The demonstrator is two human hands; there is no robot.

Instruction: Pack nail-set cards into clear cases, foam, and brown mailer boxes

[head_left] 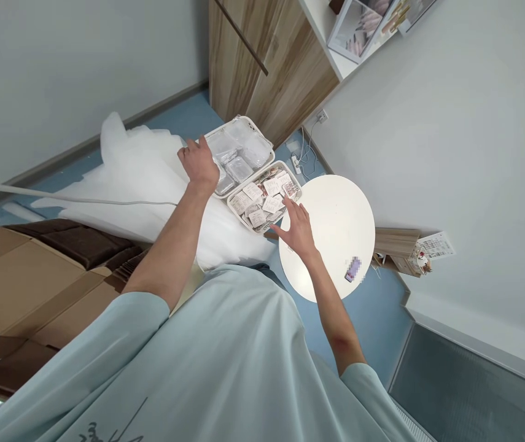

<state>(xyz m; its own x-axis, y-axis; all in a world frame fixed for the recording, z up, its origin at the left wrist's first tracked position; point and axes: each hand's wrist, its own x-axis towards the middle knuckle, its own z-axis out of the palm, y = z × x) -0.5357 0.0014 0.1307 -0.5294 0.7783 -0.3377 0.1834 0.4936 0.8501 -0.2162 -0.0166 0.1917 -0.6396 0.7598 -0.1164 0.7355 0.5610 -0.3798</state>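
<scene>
My left hand (200,164) is over the left edge of a white plastic basket (269,158) holding several clear plastic boxes (239,169). Its fingers are bent and slightly apart, with nothing visible in them; whether it touches the rim I cannot tell. Beside that basket, nearer me, is a second white basket (232,205) filled with small printed packets (252,191). My right hand (298,228) is at this basket's right side, fingers spread, thumb pointing left, with no object in it. Its fingertips are close to the rim; contact is unclear.
A round white table (331,215) bears a purple phone-like object (353,269). White foam wrap (151,159) and flattened cardboard boxes (27,282) lie to the left. A wooden cabinet (262,43) stands behind. A cable (82,199) crosses the left side; a power strip (296,164) lies behind.
</scene>
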